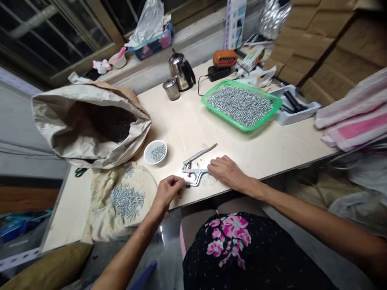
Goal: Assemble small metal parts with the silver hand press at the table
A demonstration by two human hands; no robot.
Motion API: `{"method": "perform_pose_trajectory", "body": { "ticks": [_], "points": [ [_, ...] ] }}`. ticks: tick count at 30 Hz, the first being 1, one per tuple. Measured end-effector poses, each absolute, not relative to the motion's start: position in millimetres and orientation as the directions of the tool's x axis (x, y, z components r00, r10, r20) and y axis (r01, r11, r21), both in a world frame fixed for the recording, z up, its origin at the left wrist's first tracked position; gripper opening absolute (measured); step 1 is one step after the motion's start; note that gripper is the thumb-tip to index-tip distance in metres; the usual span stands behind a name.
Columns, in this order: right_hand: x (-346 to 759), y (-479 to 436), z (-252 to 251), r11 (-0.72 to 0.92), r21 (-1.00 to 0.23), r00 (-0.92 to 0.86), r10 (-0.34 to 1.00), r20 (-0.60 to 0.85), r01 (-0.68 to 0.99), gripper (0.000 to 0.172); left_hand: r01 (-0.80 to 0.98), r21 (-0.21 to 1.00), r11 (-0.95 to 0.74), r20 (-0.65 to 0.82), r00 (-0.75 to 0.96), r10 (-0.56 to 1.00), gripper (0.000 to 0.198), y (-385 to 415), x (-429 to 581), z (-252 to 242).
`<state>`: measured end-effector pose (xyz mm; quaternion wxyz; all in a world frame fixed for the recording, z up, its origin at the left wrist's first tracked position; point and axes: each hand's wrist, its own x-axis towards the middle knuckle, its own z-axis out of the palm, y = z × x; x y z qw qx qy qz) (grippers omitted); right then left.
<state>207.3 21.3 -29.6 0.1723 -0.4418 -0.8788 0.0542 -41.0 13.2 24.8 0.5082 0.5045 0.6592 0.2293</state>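
Note:
Snap-fastener pliers (198, 174) lie on the table near its front edge, handles spread apart, with a spring between them and a small red part in the jaw. My right hand (225, 171) is closed round the lower handle. Just left of the jaw is my left hand (169, 190), its fingertips pinched together; whatever they hold is too small to make out. A white bowl (155, 152) of small metal pins stands beyond my left hand. Further left, a heap of similar metal pins (128, 200) rests on a stained cloth (99, 217).
A green tray (248, 128) full of metal pins stands at the back right. A large open sack (72, 141) leans at the left. Behind are a steel kettle (181, 72), a metal canister (171, 89) and an orange battery (225, 58). Cardboard boxes (311, 36) rise at right.

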Motion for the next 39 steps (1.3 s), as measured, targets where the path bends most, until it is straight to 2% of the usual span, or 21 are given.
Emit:
{"method": "perform_pose_trajectory", "body": {
  "ticks": [3, 6, 14, 18, 20, 22, 23, 25, 27, 30, 39],
  "points": [
    [208.8, 21.6, -31.5, 0.619, -0.231, -0.562, 0.782, 0.268, 0.751, 0.013, 0.428, 0.827, 0.364, -0.419, 0.039, 0.907, 0.025, 16.6, -35.5, 13.6],
    [208.9, 21.2, -31.5, 0.616, -0.21, -0.561, 0.783, 0.268, 0.759, 0.013, 0.537, 0.805, 0.252, -0.306, 0.013, 0.952, 0.02, 22.3, -40.4, 9.4],
    [208.8, 20.9, -31.3, 0.611, -0.231, -0.55, 0.787, 0.278, 0.757, 0.012, 0.743, 0.66, 0.108, -0.241, 0.074, 0.968, 0.011, 26.9, -49.8, 5.8],
    [208.5, 20.3, -34.0, 0.602, -0.229, -0.537, 0.792, 0.29, 0.765, 0.011, 0.849, 0.524, -0.071, -0.105, 0.147, 0.984, 0.013, 22.0, -55.7, 4.1],
    [208.1, 19.9, -35.3, 0.597, -0.223, -0.531, 0.795, 0.293, 0.77, 0.011, 0.856, 0.501, -0.128, -0.057, 0.181, 0.982, 0.015, 19.1, -57.2, 4.2],
    [207.7, 19.7, -35.8, 0.594, -0.22, -0.53, 0.797, 0.289, 0.774, 0.011, 0.819, 0.569, -0.072, -0.092, 0.151, 0.984, 0.014, 17.5, -55.9, 5.7],
    [207.6, 19.6, -35.6, 0.594, -0.219, -0.531, 0.798, 0.286, 0.774, 0.011, 0.771, 0.637, 0.013, -0.158, 0.113, 0.981, 0.015, 17.4, -54.0, 7.0],
    [207.6, 19.5, -35.0, 0.595, -0.22, -0.533, 0.797, 0.282, 0.773, 0.01, 0.598, 0.763, 0.245, -0.344, 0.055, 0.937, 0.021, 18.8, -48.8, 9.9],
    [207.6, 19.4, -34.1, 0.592, -0.22, -0.53, 0.8, 0.282, 0.775, 0.011, 0.409, 0.812, 0.417, -0.477, 0.05, 0.878, 0.031, 21.4, -43.1, 12.5],
    [207.4, 19.1, -33.0, 0.585, -0.222, -0.523, 0.804, 0.283, 0.78, 0.01, 0.312, 0.803, 0.507, -0.546, 0.045, 0.837, 0.041, 24.6, -37.3, 14.1],
    [208.0, 19.1, -34.4, 0.588, -0.248, -0.518, 0.803, 0.296, 0.77, 0.01, 0.346, 0.725, 0.596, -0.642, 0.025, 0.767, 0.045, 27.8, -34.4, 13.4]
  ]
}}
